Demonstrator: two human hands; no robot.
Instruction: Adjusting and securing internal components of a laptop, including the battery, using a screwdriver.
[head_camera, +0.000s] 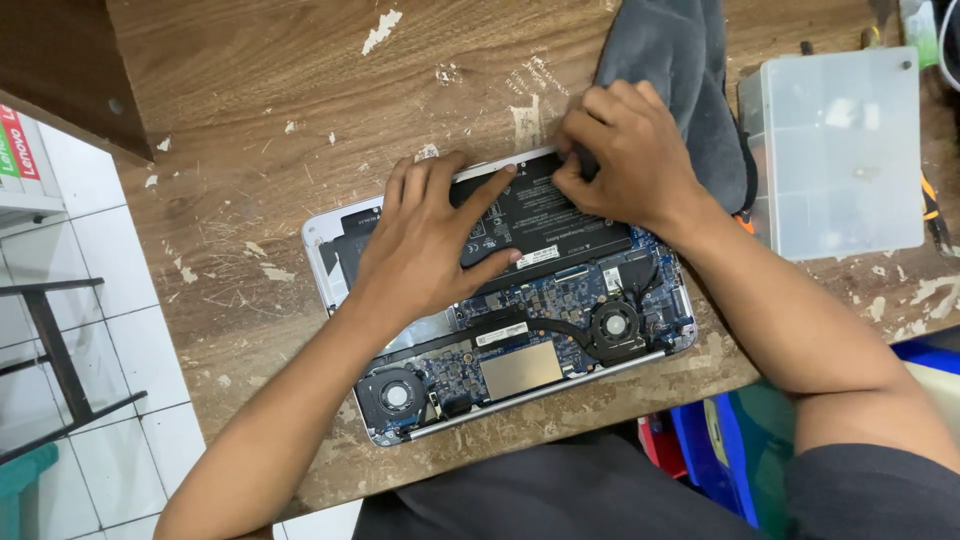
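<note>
An opened laptop (520, 350) lies bottom-up on the worn wooden table (260, 90), two fans along its near edge. Beyond them, the left hand (425, 245) lies flat, fingers spread, on the black battery (545, 215), gripping nothing. At one o'clock from it, the right hand (625, 155) pinches the battery's far edge. Farther, a grey cloth (680, 60); at three o'clock, a clear plastic box (840, 150).

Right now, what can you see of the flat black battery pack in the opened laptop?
The flat black rectangular battery pack lies in the far half of the opened silver laptop, above the blue circuit board and its two round fans. Its plastic-looking skin carries pale printed labels. The left hand lies spread over its left part, forefinger pressed near the far edge. The right hand pinches that far edge. Whether it sits fully seated cannot be told.
</note>
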